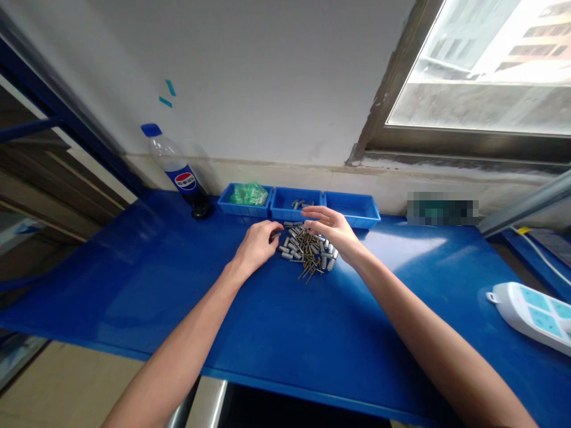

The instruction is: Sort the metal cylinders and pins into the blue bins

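Blue and smooth, the worktop point(250, 333) is topped near its back by a mixed pile of short silvery metal cylinders point(324, 262) and thin brass-coloured screw-like pins point(307, 248), prob. kept central so both sides can be reached. The hands are held apart: the left hand point(255, 246) is curled w/ a small dark piece point(275, 236) at thumb & fingers (grip can't be told); the right hand point(334, 230), fingers parted, is held over the pile's far right, nothing seen in it. Three rectangular blue plastic trays point(294, 214) are lined up behind, presumably for easy reach; a few silvery pieces point(297, 204) are held in the mid. one, green-tinted plastic bags point(250, 194) in the left.
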A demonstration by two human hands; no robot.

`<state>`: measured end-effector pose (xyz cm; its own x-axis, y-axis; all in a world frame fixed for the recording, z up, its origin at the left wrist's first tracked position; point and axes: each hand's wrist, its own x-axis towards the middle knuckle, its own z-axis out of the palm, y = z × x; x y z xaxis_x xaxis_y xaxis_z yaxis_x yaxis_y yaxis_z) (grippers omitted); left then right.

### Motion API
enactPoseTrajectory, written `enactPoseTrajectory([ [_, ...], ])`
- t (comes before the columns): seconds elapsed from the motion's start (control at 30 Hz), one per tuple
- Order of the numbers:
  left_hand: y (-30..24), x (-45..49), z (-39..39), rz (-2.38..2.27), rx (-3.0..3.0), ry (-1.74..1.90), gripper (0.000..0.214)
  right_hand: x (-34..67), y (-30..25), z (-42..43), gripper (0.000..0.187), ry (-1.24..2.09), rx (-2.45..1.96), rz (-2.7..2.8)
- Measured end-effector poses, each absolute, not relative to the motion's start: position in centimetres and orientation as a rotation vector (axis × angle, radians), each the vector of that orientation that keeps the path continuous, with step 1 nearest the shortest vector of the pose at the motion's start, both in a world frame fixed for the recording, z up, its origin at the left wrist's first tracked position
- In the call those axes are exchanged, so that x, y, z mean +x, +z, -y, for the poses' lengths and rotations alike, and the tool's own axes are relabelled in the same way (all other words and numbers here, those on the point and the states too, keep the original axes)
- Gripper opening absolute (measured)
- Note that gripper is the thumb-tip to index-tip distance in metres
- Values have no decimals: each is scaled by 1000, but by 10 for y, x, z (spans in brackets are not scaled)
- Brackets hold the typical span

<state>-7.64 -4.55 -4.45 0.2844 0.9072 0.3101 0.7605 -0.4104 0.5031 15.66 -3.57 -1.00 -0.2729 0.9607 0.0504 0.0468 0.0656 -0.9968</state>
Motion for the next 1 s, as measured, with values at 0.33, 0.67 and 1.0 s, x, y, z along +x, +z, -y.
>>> enactPoseTrajectory([
  [0.33,-34,-63,47,-1246,1634,1283,37,156,-13,36,28,1421,-1075,1525],
  [0.67,-34,-59,50,-1061,1456,1238,77,155,-14,38,35,1509,-968,1631],
  [1.0,-28,-64,52,-1100,1566,1130,66,158,-18,34,29,1487,-999,1638],
])
